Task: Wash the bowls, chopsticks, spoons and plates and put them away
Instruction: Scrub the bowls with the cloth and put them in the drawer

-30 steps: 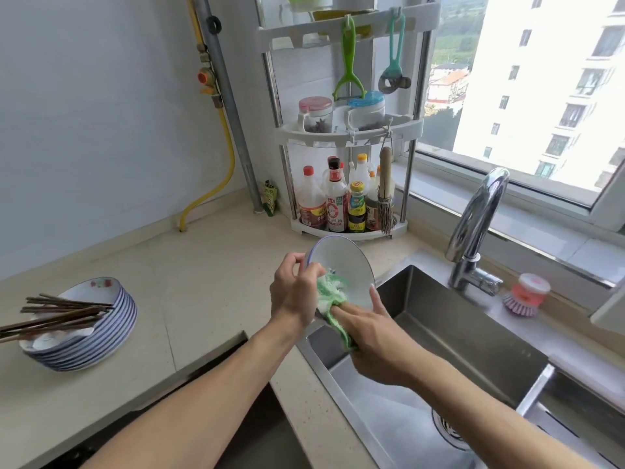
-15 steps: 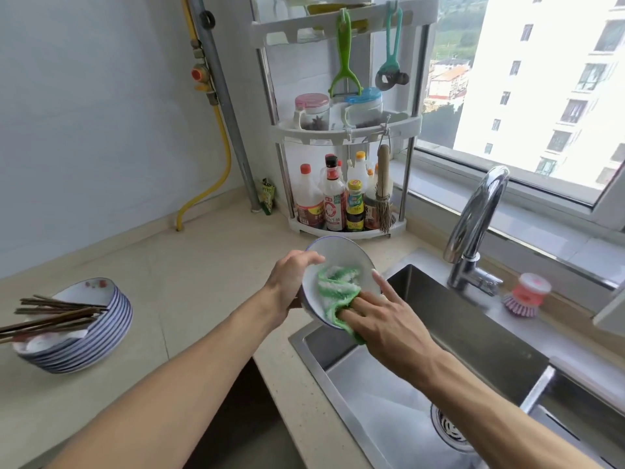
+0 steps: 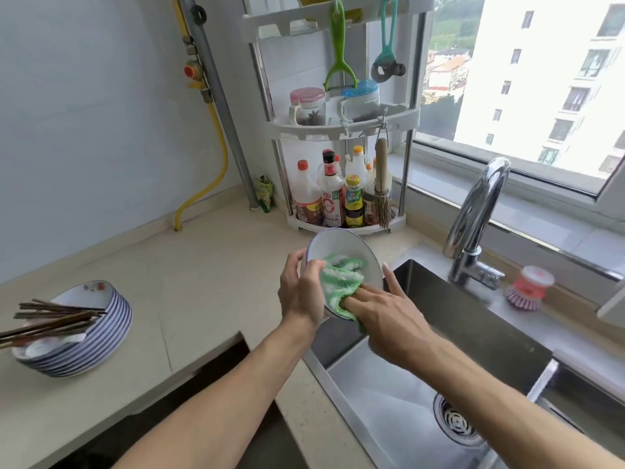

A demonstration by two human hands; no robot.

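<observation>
Over the sink's [image 3: 456, 333] near-left corner, the left hand [image 3: 299, 292] grips a tilted white bowl [image 3: 338, 247], its lower rim hidden, opening facing the person. The right hand [image 3: 389, 316] presses a green cloth [image 3: 340, 279] inside, fingers half buried. Left of the sink, chopsticks [image 3: 50, 324], ends cut off, lie lengthwise across stacked plates [image 3: 101, 333] on the surface [image 3: 203, 282].
</observation>
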